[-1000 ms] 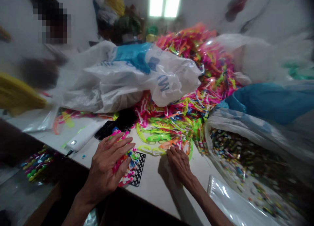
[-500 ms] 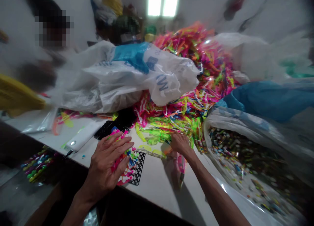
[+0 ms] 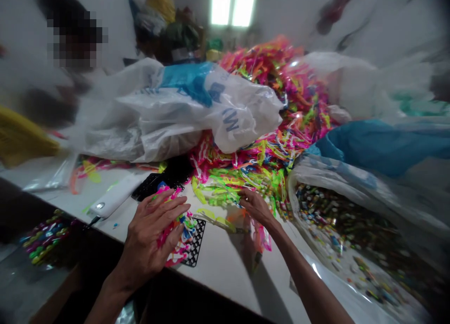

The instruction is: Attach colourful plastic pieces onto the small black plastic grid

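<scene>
Loosely open, left hand (image 3: 146, 235) is covering bright pieces (image 3: 189, 224) on black grid (image 3: 199, 242); right hand (image 3: 258, 207) is curling by green pieces (image 3: 218, 189), its hold unclear. They are looking light, slippery, probably needing mid-length pinching.

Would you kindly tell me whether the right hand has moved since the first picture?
Yes, the right hand has moved forward relative to the black tray.

White plastic bag (image 3: 168, 122), 11 o'clock in view: tilted blue "W" (image 3: 230, 121) legible toward bag's 3 o'clock. Remaining blue print (image 3: 216, 92) creased, unreadable.
</scene>
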`<state>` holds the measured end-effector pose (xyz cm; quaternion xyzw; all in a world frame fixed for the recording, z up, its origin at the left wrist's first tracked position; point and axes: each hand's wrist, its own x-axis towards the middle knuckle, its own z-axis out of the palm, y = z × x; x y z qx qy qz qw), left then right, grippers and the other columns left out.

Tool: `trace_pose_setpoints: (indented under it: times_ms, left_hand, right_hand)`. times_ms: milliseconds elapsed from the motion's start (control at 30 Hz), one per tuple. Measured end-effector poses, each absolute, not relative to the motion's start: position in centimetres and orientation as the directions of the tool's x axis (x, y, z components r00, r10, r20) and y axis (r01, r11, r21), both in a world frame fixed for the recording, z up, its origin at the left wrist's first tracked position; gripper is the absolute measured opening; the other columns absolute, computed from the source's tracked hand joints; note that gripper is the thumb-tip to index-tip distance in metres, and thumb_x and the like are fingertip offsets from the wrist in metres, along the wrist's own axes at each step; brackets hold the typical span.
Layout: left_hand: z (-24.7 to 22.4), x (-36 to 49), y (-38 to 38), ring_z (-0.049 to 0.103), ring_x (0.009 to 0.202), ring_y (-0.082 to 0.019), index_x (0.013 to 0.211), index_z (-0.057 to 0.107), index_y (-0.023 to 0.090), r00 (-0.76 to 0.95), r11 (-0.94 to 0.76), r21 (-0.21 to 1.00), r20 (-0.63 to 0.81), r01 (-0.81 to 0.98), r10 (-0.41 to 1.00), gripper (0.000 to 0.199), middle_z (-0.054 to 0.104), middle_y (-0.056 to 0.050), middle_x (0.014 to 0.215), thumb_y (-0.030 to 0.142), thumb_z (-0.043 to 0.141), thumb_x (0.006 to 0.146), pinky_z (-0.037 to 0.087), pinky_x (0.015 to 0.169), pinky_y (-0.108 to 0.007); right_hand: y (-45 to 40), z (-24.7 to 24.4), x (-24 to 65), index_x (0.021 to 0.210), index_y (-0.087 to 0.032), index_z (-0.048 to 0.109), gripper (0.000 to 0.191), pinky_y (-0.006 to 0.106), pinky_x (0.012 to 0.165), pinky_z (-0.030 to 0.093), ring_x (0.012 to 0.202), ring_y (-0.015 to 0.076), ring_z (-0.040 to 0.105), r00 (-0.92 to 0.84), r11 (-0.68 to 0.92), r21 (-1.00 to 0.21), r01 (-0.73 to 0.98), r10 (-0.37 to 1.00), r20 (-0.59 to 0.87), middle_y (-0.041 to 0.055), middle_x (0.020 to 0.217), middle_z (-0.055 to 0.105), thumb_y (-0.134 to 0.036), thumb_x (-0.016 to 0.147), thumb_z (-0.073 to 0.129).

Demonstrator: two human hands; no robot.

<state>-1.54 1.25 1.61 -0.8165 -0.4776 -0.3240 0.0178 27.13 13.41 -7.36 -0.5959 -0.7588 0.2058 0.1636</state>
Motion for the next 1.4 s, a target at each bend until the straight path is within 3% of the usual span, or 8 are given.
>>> trace_pose_setpoints:
  times_ms: [100, 200, 367, 467, 800, 1000, 1200, 1400]
  left_hand:
    - [1.6, -1.6, 1.2, 0.041, 0.125, -0.025, 0.123, 0.05, 0.026, 0.341, -0.549, 0.282, 0.544, 0.787, 0.767, 0.04, 0.058, -0.003, 0.125, 0.021, 0.05, 0.083, 0.031, 0.103, -0.048]
    - [1.6, -1.6, 1.3, 0.041, 0.126, -0.025, 0.123, 0.049, 0.026, 0.34, -0.553, 0.285, 0.549, 0.783, 0.764, 0.041, 0.058, -0.003, 0.125, 0.021, 0.05, 0.083, 0.031, 0.103, -0.048]
    - [1.7, -1.6, 1.2, 0.041, 0.125, -0.025, 0.124, 0.05, 0.025, 0.341, -0.554, 0.288, 0.546, 0.782, 0.765, 0.041, 0.058, -0.003, 0.124, 0.021, 0.05, 0.083, 0.031, 0.103, -0.047]
    - [1.7, -1.6, 1.2, 0.041, 0.125, -0.025, 0.122, 0.051, 0.024, 0.337, -0.555, 0.296, 0.55, 0.777, 0.765, 0.039, 0.058, -0.003, 0.124, 0.021, 0.05, 0.083, 0.032, 0.103, -0.047]
    - [1.5, -1.8, 1.1, 0.04, 0.126, -0.025, 0.122, 0.05, 0.024, 0.343, -0.547, 0.28, 0.538, 0.789, 0.77, 0.038, 0.058, -0.004, 0.125, 0.022, 0.049, 0.084, 0.03, 0.103, -0.047]
    - [1.5, -1.7, 1.1, 0.039, 0.126, -0.024, 0.123, 0.049, 0.024, 0.347, -0.551, 0.276, 0.541, 0.787, 0.766, 0.038, 0.057, -0.004, 0.126, 0.021, 0.049, 0.085, 0.029, 0.103, -0.047]
    - [1.6, -1.6, 1.2, 0.039, 0.126, -0.024, 0.123, 0.049, 0.024, 0.351, -0.561, 0.271, 0.553, 0.782, 0.756, 0.039, 0.057, -0.003, 0.125, 0.021, 0.05, 0.084, 0.03, 0.103, -0.047]
    - [1.5, -1.7, 1.1, 0.039, 0.126, -0.024, 0.123, 0.049, 0.024, 0.354, -0.561, 0.267, 0.551, 0.783, 0.756, 0.038, 0.057, -0.003, 0.125, 0.021, 0.05, 0.085, 0.03, 0.102, -0.047]
  right_hand:
    - [13.4, -7.6, 27.1, 0.083, -0.016, 0.063, 0.024, 0.022, 0.062, 0.034, 0.072, 0.016, 0.055, -0.273, 0.232, -0.58, 0.781, 0.962, 0.017, 0.0021, 0.076, 0.063, -0.013, 0.072, 0.042]
    - [13.1, -7.7, 26.7, 0.076, -0.015, 0.064, 0.021, 0.022, 0.061, 0.032, 0.072, 0.0159, 0.055, -0.293, 0.238, -0.472, 0.849, 0.955, -0.047, 0.0037, 0.076, 0.064, -0.01, 0.068, 0.045]
    - [12.0, -7.3, 25.8, 0.084, -0.017, 0.066, 0.025, 0.024, 0.059, 0.028, 0.078, 0.019, 0.057, -0.265, 0.224, -0.223, 0.949, 0.947, -0.179, 0.0064, 0.084, 0.065, -0.009, 0.066, 0.052]
    - [12.1, -6.6, 25.9, 0.088, -0.019, 0.067, 0.026, 0.024, 0.06, 0.03, 0.08, 0.0195, 0.058, -0.289, 0.24, -0.224, 0.945, 0.932, -0.22, 0.0057, 0.087, 0.066, -0.011, 0.067, 0.054]
    - [14.3, -7.9, 27.6, 0.108, -0.019, 0.06, 0.036, 0.029, 0.07, 0.037, 0.095, 0.0228, 0.058, -0.187, 0.191, 0.022, 0.981, 0.976, -0.114, 0.0103, 0.112, 0.059, -0.009, 0.08, 0.04]
    - [13.8, -8.2, 27.3, 0.104, -0.018, 0.06, 0.034, 0.029, 0.073, 0.037, 0.1, 0.0229, 0.057, -0.176, 0.183, 0.032, 0.983, 0.973, -0.149, 0.0101, 0.112, 0.059, -0.006, 0.079, 0.04]
    - [14.8, -8.5, 27.1, 0.117, -0.017, 0.053, 0.035, 0.031, 0.077, 0.039, 0.098, 0.0232, 0.058, -0.055, 0.055, -0.006, 0.998, 0.998, -0.043, 0.0113, 0.104, 0.063, -0.013, 0.087, 0.035]
    - [15.7, -9.0, 26.6, 0.121, -0.02, 0.051, 0.038, 0.034, 0.082, 0.038, 0.099, 0.0225, 0.056, -0.108, 0.108, -0.002, 0.994, 0.994, -0.003, 0.0128, 0.129, 0.047, -0.013, 0.087, 0.035]
